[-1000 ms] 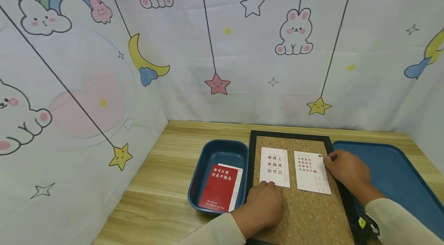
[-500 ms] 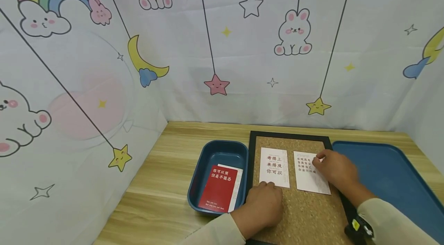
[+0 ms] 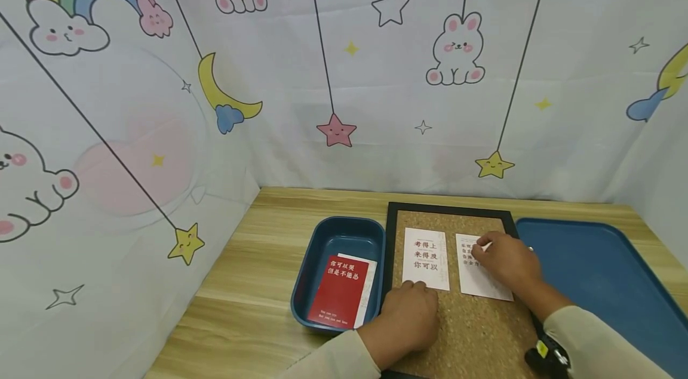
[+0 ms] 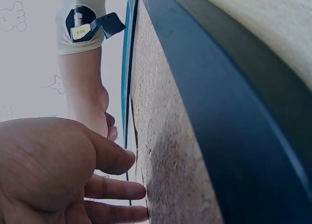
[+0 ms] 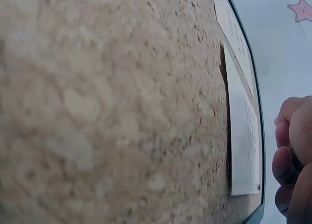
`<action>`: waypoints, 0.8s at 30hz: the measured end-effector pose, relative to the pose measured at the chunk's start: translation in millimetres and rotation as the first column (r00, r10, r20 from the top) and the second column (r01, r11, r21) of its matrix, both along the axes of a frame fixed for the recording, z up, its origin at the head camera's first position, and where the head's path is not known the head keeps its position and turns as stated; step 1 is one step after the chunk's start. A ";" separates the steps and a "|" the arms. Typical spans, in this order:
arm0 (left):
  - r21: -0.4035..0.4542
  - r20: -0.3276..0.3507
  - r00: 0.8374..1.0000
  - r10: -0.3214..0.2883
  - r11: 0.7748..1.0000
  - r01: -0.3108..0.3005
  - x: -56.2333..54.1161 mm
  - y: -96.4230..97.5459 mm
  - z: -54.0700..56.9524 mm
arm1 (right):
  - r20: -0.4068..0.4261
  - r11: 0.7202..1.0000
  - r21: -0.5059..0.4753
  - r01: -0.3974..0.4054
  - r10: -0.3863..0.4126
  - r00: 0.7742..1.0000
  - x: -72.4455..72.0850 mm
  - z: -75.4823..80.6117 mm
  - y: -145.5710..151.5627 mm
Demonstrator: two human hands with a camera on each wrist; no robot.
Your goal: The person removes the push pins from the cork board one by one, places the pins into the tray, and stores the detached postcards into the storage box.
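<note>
My left hand [image 3: 411,314] rests over the corkboard [image 3: 462,337], its fingertips right at the lower edge of the left white card [image 3: 426,256]. In the left wrist view its fingers [image 4: 114,189] are straight. My right hand [image 3: 507,261] is over the upper part of the right white card [image 3: 497,290], covering some of its print. Its fingers [image 5: 283,160] are curled together in the right wrist view; I cannot tell whether something small is between them. A small dark pin [image 5: 259,187] shows at a corner of the right card, whose lower edge stands off the cork.
Left of the board's black frame [image 3: 448,206] stands a deep blue tray [image 3: 338,223]. A red card [image 3: 338,292] lies in it over a white one. To the right is a wide, shallow blue tray [image 3: 602,271]. A patterned white curtain [image 3: 290,98] hangs behind the wooden table.
My right hand has moved left from the right card's upper right corner to over its top part. The left hand has stayed where it was, and both cards lie in the same place.
</note>
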State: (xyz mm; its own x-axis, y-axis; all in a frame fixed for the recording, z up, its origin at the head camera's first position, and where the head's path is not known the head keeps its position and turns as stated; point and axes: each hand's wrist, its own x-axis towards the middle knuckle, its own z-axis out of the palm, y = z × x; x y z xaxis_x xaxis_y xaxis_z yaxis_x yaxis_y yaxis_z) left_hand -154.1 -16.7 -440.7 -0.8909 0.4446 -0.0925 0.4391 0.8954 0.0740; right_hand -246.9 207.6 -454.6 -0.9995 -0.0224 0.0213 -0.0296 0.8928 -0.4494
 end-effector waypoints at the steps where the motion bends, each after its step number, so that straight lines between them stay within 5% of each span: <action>1: -0.001 0.000 1.000 0.001 1.000 -0.001 0.0 0.0 0.0 | 0.000 1.000 0.002 -0.002 0.002 1.000 -0.2 -0.3 -1.1; 24: -0.025 0.006 1.000 0.013 1.000 -0.013 -0.9 0.4 -2.3 | 0.052 0.990 -0.018 -0.142 0.143 0.988 0.7 -6.7 -32.5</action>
